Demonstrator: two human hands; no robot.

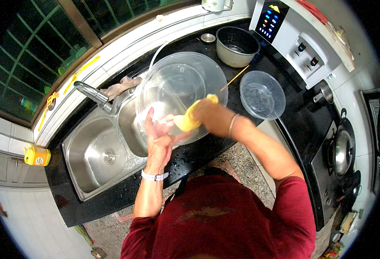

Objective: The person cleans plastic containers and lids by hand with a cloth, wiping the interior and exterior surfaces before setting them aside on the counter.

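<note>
Big clear bowl (209, 67), partly over the right side of your sink (97, 151).
To your left, a shiny tap (90, 92) stands behind the sink. Your left hand (159, 137) has its grip on the bowl's near edge. Next, a yellow cloth (185, 124) is in the grip of your blurry right hand (213, 117). Then a small clear bowl (262, 97) sits on the black bench (292, 113).

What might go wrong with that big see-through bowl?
The big clear bowl might slip if the left hand loses its hold while the right hand works the yellow cloth against it. If it shifts, it could also nudge the thin stick or the smaller clear bowl close by.
</note>
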